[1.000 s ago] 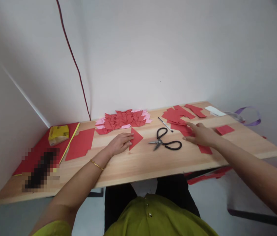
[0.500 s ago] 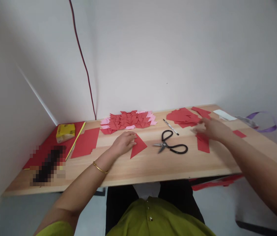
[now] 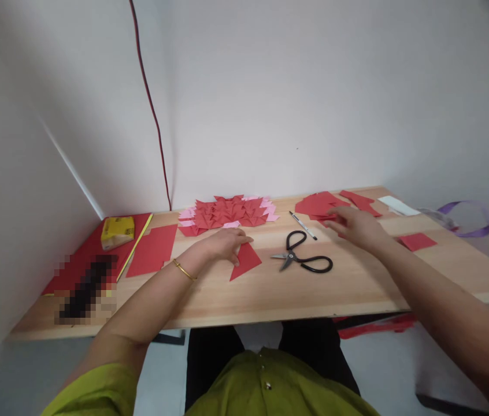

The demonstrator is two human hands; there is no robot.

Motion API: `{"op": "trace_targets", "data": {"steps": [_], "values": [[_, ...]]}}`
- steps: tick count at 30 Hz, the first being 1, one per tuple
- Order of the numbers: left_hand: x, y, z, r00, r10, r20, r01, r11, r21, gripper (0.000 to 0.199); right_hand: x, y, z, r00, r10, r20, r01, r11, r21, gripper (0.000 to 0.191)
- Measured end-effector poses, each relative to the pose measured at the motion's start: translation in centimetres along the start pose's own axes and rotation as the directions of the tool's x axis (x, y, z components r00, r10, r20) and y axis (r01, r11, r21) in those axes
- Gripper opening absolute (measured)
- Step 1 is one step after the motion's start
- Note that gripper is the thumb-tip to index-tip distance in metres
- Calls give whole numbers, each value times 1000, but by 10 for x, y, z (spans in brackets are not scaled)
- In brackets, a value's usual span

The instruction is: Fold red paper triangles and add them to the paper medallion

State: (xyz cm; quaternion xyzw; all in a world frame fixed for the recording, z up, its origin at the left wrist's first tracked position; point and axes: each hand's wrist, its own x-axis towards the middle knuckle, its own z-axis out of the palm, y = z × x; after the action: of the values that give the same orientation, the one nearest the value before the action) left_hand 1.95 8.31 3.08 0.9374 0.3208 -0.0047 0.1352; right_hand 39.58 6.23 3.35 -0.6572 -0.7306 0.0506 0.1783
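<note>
My left hand [image 3: 227, 247] reaches over a folded or cut piece of red paper [image 3: 247, 263] with slanted edges, touching its upper left part. Its thumb and forefinger are apart, with red paper showing between them. Right of that piece lie black-handled scissors [image 3: 291, 255], blades spread and pointing left. My right hand [image 3: 351, 224] hovers open by the near side of a pile of red paper pieces [image 3: 319, 204]; I see nothing in its fingers. A white pen [image 3: 302, 225] with a black tip lies between the pile and the scissors.
Folded red and pink paper shapes [image 3: 229, 212] are heaped along the wall. At left lie red sheets [image 3: 151, 251], a yellow packet [image 3: 117, 232] and a blurred dark object [image 3: 88, 287]. Right are another red piece [image 3: 418, 241], a white strip [image 3: 398, 205] and a purple strap [image 3: 481, 231].
My right hand has moved left, and the red piece beneath it is gone from that spot; more red paper shows farther right. My left hand has slid slightly over its piece, fingers spreading.
</note>
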Motion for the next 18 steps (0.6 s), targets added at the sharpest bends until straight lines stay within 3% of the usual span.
{"op": "trace_targets", "data": {"steps": [1, 2, 4, 5, 6, 13, 16, 18], "values": [[0, 0, 1, 1000, 4, 5, -4, 1000, 7, 71, -4, -14, 3, 995, -94, 21, 93, 995, 36, 33], [0, 0, 1, 1000, 7, 12, -7, 1000, 16, 70, -8, -26, 7, 961, -270, 52, 264, 959, 108, 33], [-1, 3, 0, 999, 14, 30, -16, 999, 40, 67, -18, -44, 16, 834, -537, 127, 513, 839, 183, 35], [-2, 5, -1, 999, 21, 36, -23, 998, 53, 65, -23, -49, 21, 785, -597, 165, 568, 800, 193, 38], [-2, 7, -2, 999, 31, 44, -34, 997, 64, 62, -27, -52, 24, 772, -609, 181, 578, 791, 198, 39], [-1, 22, -12, 993, 43, 109, -51, 996, 77, 29, -42, -48, 34, 842, -495, 217, 485, 869, 98, 41], [-6, 24, -12, 994, 72, 87, -72, 997, -6, 24, -33, -36, 26, 921, -374, 105, 374, 927, 28, 39], [-13, 25, -9, 998, 26, 57, -19, 992, -121, 18, -20, -18, 19, 963, -268, 14, 268, 963, -10, 40]]}}
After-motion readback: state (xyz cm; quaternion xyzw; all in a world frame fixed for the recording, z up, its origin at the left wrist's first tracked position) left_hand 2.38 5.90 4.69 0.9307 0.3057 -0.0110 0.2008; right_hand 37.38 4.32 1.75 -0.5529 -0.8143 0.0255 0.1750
